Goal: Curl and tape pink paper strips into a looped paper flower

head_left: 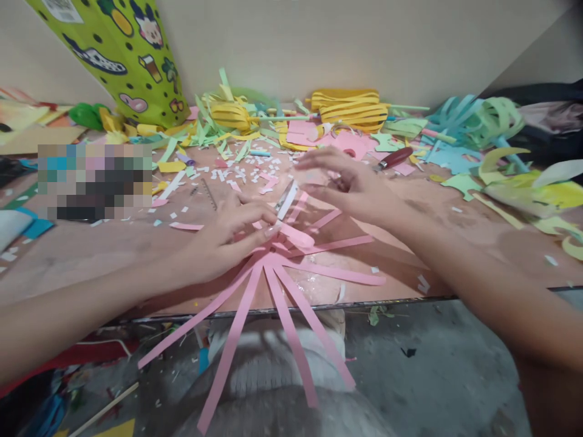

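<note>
A pink paper piece with long strips spreading out from its middle (272, 260) lies at the table's front edge. Several of its strips hang over the edge. My left hand (248, 226) is closed at this middle, thumb and forefinger pinching a pink paper strip. Just beyond those fingertips, a white piece (288, 199), perhaps tape, slants upward. Above the far strips hovers my right hand (348, 182), its fingers bent and apart from the thumb. I make out nothing held in it, though the fingertips are partly blurred.
Small white paper scraps (264, 173) litter the table. Behind them lie a yellow fringed paper roll (350, 109) and a red-handled tool (395, 158). A green patterned bag (132, 67) leans on the wall. Blue and green paper pieces (483, 121) crowd the right.
</note>
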Tool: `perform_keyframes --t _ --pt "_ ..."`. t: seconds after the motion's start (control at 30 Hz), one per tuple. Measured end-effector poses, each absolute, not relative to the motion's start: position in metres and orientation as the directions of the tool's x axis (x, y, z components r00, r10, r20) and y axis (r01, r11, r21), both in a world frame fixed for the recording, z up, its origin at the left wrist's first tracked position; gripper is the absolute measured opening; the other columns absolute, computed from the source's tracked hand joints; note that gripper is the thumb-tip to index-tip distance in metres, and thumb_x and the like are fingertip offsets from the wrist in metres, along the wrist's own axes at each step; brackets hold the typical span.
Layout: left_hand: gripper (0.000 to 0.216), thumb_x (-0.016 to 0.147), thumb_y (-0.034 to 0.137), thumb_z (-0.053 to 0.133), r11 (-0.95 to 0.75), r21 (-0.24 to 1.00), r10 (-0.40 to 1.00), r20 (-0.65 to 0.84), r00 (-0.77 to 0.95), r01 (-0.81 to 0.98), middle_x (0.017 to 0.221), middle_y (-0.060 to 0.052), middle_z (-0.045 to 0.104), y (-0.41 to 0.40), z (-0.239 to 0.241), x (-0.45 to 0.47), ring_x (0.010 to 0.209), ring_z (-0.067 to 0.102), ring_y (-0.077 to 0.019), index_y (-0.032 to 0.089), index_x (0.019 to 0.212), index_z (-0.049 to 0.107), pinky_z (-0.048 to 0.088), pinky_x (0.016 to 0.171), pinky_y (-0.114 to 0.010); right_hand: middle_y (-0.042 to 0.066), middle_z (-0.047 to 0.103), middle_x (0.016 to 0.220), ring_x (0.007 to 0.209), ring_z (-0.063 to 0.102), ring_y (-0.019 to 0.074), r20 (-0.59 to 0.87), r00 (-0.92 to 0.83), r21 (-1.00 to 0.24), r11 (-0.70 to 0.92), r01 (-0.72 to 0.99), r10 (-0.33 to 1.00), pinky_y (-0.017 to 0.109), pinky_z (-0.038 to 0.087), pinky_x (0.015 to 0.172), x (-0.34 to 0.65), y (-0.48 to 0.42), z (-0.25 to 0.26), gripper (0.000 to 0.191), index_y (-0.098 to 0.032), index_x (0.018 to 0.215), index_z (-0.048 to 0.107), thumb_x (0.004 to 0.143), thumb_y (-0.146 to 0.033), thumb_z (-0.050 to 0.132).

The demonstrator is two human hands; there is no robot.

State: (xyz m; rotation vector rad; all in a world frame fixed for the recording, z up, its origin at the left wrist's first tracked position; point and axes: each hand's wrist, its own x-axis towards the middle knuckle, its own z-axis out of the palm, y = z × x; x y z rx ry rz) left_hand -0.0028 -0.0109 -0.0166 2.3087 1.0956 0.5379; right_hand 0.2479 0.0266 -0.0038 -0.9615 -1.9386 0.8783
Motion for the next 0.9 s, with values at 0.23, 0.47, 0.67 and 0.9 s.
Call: perform_keyframes --t 0.23,0.47,0.67,0.9 --pt "0.022 0.099 0.033 0.05 -0.648 0.578 0.717 0.242 0.654 0.496 0.101 -0.003 0.073 -0.01 -0.009 -0.003 0.095 0.061 -0.0214 0.021 0.096 0.069 0.046 0.085 -0.033 0.007 0.067 0.094 0.089 0.059 0.0183 0.437 -0.621 -0.559 0.737 0.38 0.651 0.032 0.044 0.082 0.254 0.048 -0.034 0.018 -0.016 0.09 0.067 0.096 -0.031 0.06" --pt "0.019 0.098 0.035 0.054 -0.631 0.605 0.756 0.342 0.558 0.485 0.109 -0.003 0.073 0.002 -0.006 -0.01 0.105 0.062 -0.0245 0.023 0.093 0.068 0.042 0.095 -0.038 0.003 0.071 0.086 0.079 0.061 0.0151 0.238 -0.738 -0.747 0.604 0.276 0.632 0.026 0.042 0.072 0.255 0.043 -0.034 0.023 -0.014 0.094 0.073 0.094 -0.033 0.059" --pt "0.021 0.101 0.031 0.052 -0.632 0.556 0.767 0.348 0.54 0.54 0.114 -0.007 0.069 0.026 0.007 -0.014 0.109 0.057 -0.0209 0.016 0.094 0.065 0.037 0.102 -0.035 -0.002 0.051 0.061 0.061 0.043 0.0094 0.503 -0.382 -0.667 0.629 0.399 0.775 0.026 0.029 0.059 0.251 0.045 -0.032 0.031 -0.015 0.062 0.055 0.09 -0.029 0.061" --pt "0.03 0.099 0.036 0.049 -0.658 0.132 0.745 0.259 0.615 0.741 0.095 -0.009 0.064 0.092 0.01 -0.02 0.101 0.046 -0.0243 0.012 0.098 0.067 0.033 0.106 -0.048 -0.003 0.053 0.061 0.057 0.042 0.0083 0.51 -0.56 -0.417 0.757 0.502 0.653 0.025 0.026 0.059 0.26 0.048 -0.036 0.007 -0.014 0.075 0.066 0.081 -0.018 0.063"
